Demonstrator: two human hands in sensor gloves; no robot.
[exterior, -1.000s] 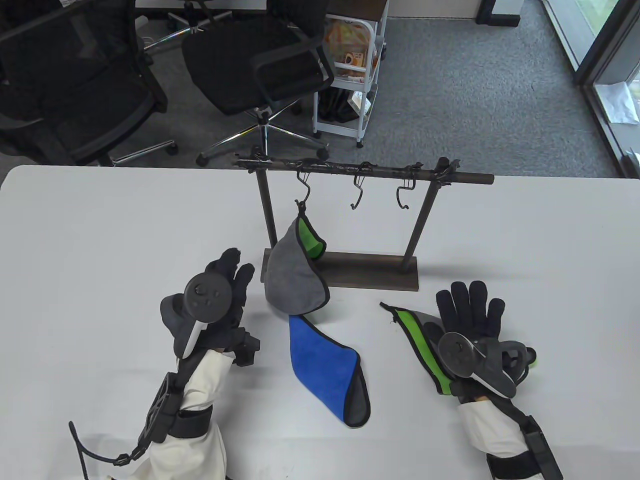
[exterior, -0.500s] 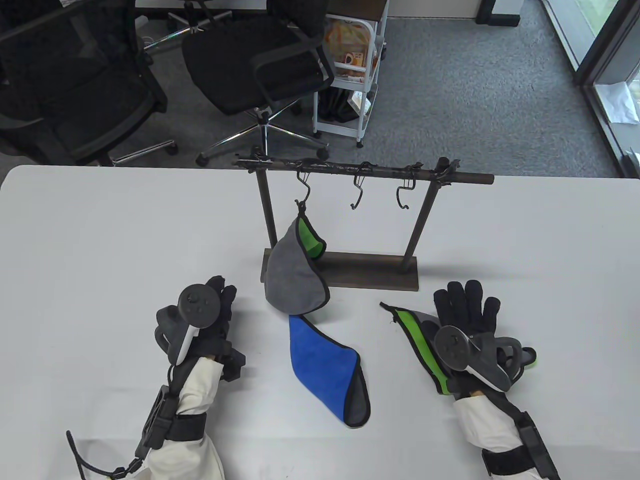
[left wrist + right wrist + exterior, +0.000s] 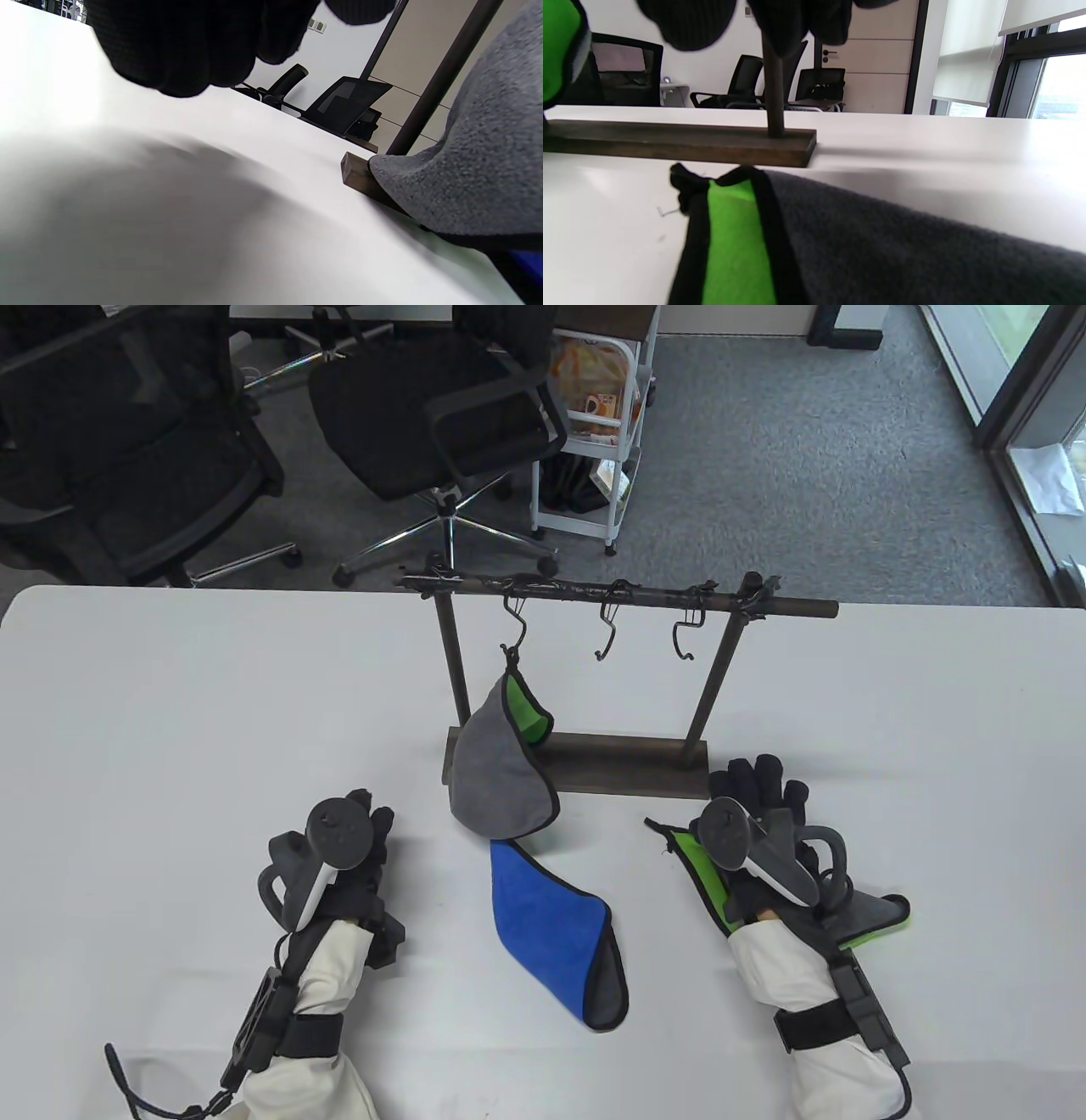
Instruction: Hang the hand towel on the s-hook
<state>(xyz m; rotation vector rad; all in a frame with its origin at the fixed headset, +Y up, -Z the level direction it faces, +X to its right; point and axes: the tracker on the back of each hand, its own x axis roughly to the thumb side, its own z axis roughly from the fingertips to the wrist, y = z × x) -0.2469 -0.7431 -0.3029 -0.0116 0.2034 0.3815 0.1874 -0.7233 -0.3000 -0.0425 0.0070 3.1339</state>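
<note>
Empty-fingered, the right hand [image 3: 755, 836] hovers over the green towel [image 3: 704, 874], its loop bound for the twelve-o'clock hook [image 3: 604, 632].

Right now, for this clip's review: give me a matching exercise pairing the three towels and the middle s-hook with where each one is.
Things:
1. grey-and-green towel
2. blue towel
3. green-edged towel
4. middle s-hook

Places:
A. flat on the table, between the hands
B. bare on the rack's rail
C. hanging from the left s-hook
D. lying under the right hand

Pairs: 1-C, 2-A, 3-D, 4-B
</note>
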